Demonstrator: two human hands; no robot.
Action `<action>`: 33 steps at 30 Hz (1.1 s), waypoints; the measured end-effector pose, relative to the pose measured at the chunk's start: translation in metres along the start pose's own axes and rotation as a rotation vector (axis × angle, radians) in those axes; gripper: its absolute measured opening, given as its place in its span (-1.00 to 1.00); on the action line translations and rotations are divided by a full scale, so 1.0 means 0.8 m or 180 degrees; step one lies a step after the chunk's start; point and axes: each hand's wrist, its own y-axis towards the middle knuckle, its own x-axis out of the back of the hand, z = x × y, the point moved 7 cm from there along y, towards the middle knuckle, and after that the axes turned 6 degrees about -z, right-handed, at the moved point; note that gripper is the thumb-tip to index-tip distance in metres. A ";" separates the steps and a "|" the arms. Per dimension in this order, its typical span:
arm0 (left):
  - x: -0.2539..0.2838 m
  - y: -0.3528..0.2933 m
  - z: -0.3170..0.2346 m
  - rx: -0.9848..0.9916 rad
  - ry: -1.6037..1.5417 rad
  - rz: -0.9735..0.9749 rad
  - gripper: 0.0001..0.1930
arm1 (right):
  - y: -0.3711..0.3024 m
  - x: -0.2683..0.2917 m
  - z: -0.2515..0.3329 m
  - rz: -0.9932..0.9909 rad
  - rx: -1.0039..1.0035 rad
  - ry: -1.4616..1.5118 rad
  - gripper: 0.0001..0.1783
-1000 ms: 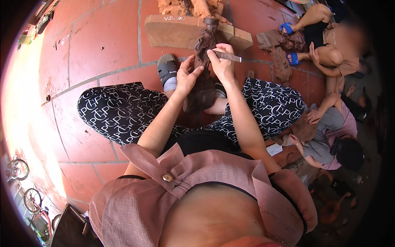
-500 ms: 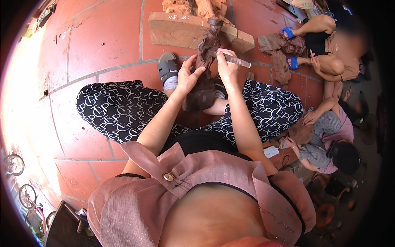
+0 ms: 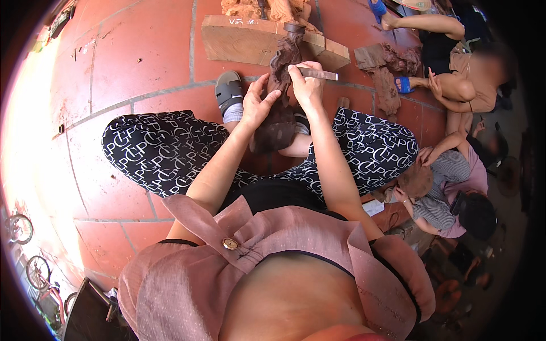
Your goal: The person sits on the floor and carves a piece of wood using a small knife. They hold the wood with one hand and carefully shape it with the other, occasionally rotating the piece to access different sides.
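Note:
A dark brown wood carving [image 3: 274,133] with a knobbly, twisted upper part stands slightly tilted between my lower legs. Its broad base is towards me, and its far end overlaps a pale wooden block. My left hand [image 3: 259,103] steadies the carving from the left, thumb on the near face and fingers curved round the side. My right hand [image 3: 307,88] pinches a flat, greyish metal blade [image 3: 319,74] against the carving's right side. The blade's free end sticks out to the right; the edge at the wood is hidden by my fingers.
Just ahead lies the thick pale wooden block [image 3: 244,41] with an orange-brown carving [image 3: 278,10] on it. Dark wood pieces [image 3: 378,74] lie on the tiles at right. Two people sit on my right, one in blue sandals [image 3: 404,84]. A grey sandal [image 3: 228,91] is on my foot.
My right hand and the blade have shifted a little up and left along the carving. My left hand stays in place. The person at far right has moved one foot away.

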 end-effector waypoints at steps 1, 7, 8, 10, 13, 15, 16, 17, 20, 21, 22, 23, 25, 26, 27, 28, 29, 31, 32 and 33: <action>-0.001 -0.001 0.002 0.0006 0.0016 0.0000 -0.41 | -0.002 0.000 -0.016 0.0002 -0.0377 0.0369 -0.87; 0.001 0.002 -0.003 -0.0006 0.0088 0.0020 -0.40 | -0.019 0.037 -0.076 -0.0011 -0.1950 0.1494 -0.80; 0.000 0.001 -0.005 -0.0025 0.0128 0.0036 -0.40 | -0.020 0.040 -0.066 0.0002 -0.1828 0.1411 -0.82; 0.000 -0.003 -0.004 -0.0108 0.0341 0.0015 -0.39 | -0.022 0.039 -0.043 0.0030 -0.1583 0.1244 -0.83; 0.000 -0.004 -0.002 -0.0238 0.0420 -0.0024 -0.39 | -0.020 0.038 -0.014 0.0039 -0.0701 0.0433 -0.84; -0.002 -0.004 -0.001 -0.0244 0.0388 -0.0010 -0.39 | -0.018 0.031 -0.015 0.0006 -0.0521 0.0499 -0.84; -0.001 -0.004 0.000 -0.0208 0.0379 0.0000 -0.40 | -0.018 0.027 -0.018 0.0018 -0.0523 0.0501 -0.83; -0.002 -0.004 0.000 -0.0171 0.0361 0.0013 -0.40 | -0.016 0.024 -0.017 0.0030 -0.0523 0.0494 -0.83; -0.001 -0.005 -0.003 -0.0106 0.0342 0.0054 -0.39 | -0.010 0.005 -0.028 0.0153 -0.0725 0.0712 -0.83; -0.001 -0.005 -0.002 -0.0120 0.0339 0.0062 -0.39 | -0.006 0.004 -0.018 0.0082 -0.0349 0.0571 -0.84; -0.003 -0.005 -0.001 -0.0134 0.0335 0.0071 -0.39 | -0.004 0.000 -0.014 0.0092 -0.0220 0.0589 -0.82; -0.002 -0.005 0.000 -0.0145 0.0336 0.0067 -0.39 | -0.002 -0.005 -0.005 0.0113 -0.0087 0.0615 -0.80; -0.003 -0.005 0.004 -0.0170 0.0346 0.0051 -0.39 | 0.000 -0.004 0.000 0.0158 -0.0353 0.0895 -0.70; -0.003 -0.006 0.004 -0.0184 0.0347 0.0048 -0.39 | 0.004 -0.002 0.000 0.0079 -0.0310 0.0636 -0.73; -0.002 -0.006 0.004 -0.0192 0.0356 0.0030 -0.39 | 0.003 0.000 -0.005 0.0155 -0.0542 0.0735 -0.72; -0.001 -0.007 0.004 -0.0200 0.0364 0.0012 -0.39 | 0.002 0.000 -0.008 0.0232 -0.0774 0.0834 -0.71; -0.003 -0.007 0.003 -0.0208 0.0366 0.0005 -0.40 | 0.002 0.000 -0.007 0.0185 -0.0552 0.0720 -0.72; -0.005 -0.005 0.003 -0.0239 0.0398 0.0014 -0.40 | -0.001 -0.006 -0.009 0.0089 -0.0109 0.0490 -0.74; -0.003 -0.005 0.004 -0.0244 0.0427 -0.0003 -0.40 | 0.001 -0.005 -0.002 0.0132 -0.0144 0.0541 -0.77; -0.002 -0.006 0.005 -0.0239 0.0406 -0.0026 -0.40 | 0.004 -0.002 0.007 0.0174 -0.0179 0.0591 -0.78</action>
